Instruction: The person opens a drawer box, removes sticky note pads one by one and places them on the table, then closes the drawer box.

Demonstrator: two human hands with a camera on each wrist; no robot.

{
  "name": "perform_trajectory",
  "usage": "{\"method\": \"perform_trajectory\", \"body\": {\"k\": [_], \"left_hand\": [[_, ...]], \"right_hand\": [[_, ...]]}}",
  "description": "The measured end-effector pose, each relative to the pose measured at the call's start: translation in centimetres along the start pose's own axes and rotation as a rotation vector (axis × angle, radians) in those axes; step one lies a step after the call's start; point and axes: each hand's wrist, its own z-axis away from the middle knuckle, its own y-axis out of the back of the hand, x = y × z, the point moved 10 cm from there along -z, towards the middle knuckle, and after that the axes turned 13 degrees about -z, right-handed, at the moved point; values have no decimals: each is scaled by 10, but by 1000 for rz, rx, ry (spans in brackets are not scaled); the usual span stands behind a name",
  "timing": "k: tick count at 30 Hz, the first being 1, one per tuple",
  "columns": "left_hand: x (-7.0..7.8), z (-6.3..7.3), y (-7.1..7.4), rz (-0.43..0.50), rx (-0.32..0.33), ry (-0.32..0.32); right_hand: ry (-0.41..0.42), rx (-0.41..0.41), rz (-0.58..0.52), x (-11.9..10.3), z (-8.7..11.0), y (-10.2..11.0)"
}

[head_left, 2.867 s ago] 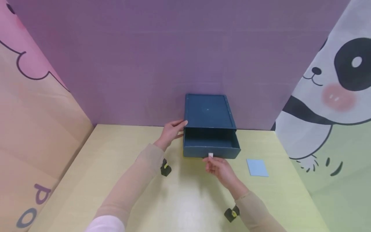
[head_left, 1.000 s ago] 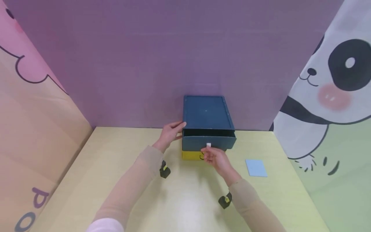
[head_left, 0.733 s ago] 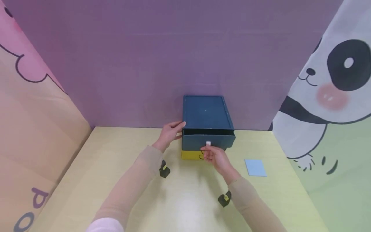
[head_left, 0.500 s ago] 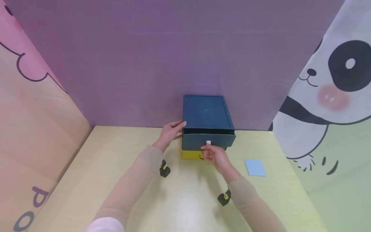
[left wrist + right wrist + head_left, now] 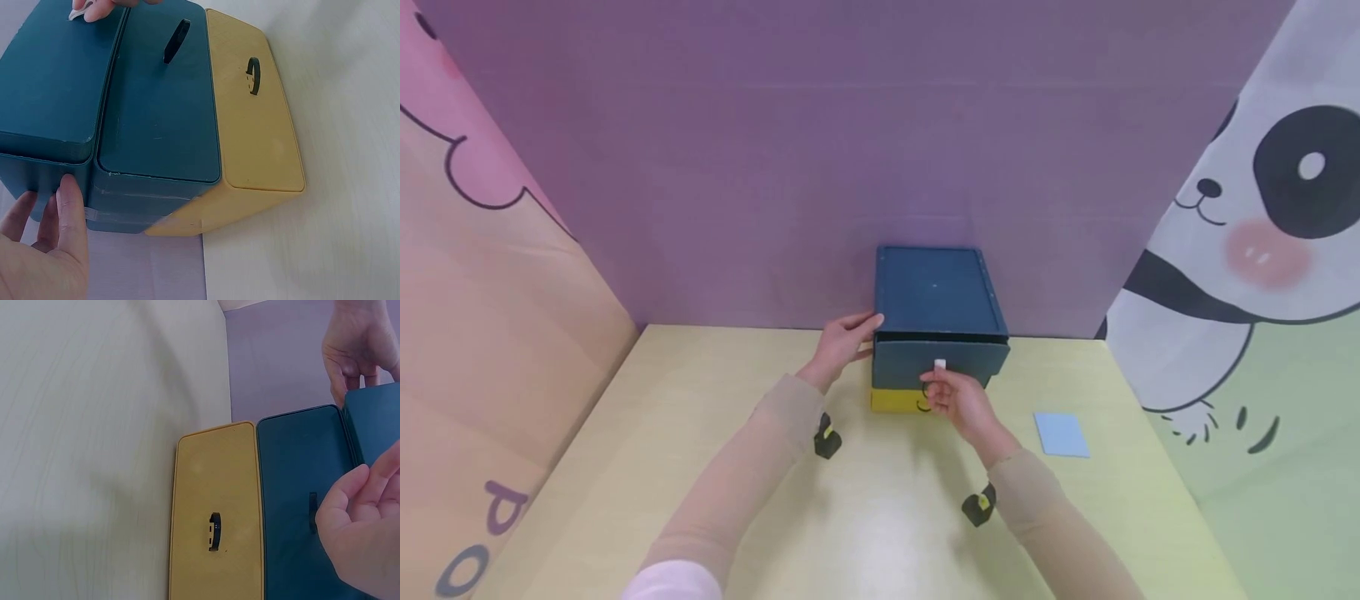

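Note:
A three-tier drawer unit (image 5: pixel 934 287) stands against the back wall, two dark blue tiers over a yellow bottom tier (image 5: pixel 256 125). Its top blue drawer (image 5: pixel 901 360) juts out a little, leaving a thin dark gap under the top panel. My right hand (image 5: pixel 964 404) pinches the white pull tab (image 5: pixel 80 10) on that drawer's front. Against the left side of the top tier rests my left hand (image 5: pixel 841 340), fingers fairly straight and touching the casing. Below, the middle blue drawer (image 5: pixel 162 119) and the yellow one sit flush, each with a black loop handle.
A light blue square pad (image 5: pixel 1062 434) lies on the pale wooden table (image 5: pixel 715 375), right of the unit. Purple cloth (image 5: pixel 737 167) covers the back wall, and printed panels with a panda (image 5: pixel 1270 250) and other cartoons line both sides.
The top drawer has slid inward from well out to nearly level with its casing. My right hand moved away from me with the tab; my left hand stayed on the side.

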Motion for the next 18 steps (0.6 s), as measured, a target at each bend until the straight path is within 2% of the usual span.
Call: {"method": "perform_trajectory", "body": {"k": [18], "left_hand": [[-3, 10, -4, 19, 26, 8]], "right_hand": [[-24, -8, -21, -4, 6, 1]]}}
